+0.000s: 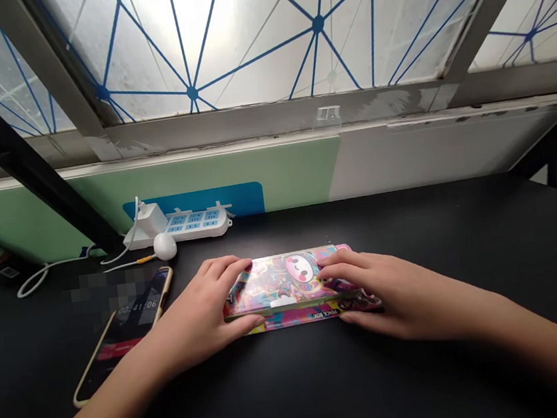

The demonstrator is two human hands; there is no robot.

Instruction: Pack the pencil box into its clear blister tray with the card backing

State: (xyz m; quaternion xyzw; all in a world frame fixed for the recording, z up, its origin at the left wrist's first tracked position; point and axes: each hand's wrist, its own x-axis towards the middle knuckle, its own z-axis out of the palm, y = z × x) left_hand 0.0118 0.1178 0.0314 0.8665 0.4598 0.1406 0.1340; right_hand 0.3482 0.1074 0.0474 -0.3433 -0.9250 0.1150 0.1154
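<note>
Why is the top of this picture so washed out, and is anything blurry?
In the head view, the window is overexposed by bright light behind it, a soft glare falls on the black table behind the pencil box, and a pixelated blur hides a patch above the phone.

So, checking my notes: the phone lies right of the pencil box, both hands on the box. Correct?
No, the phone lies left of the pencil box, as the head view shows. The left hand and right hand are on it, as you said.
</note>
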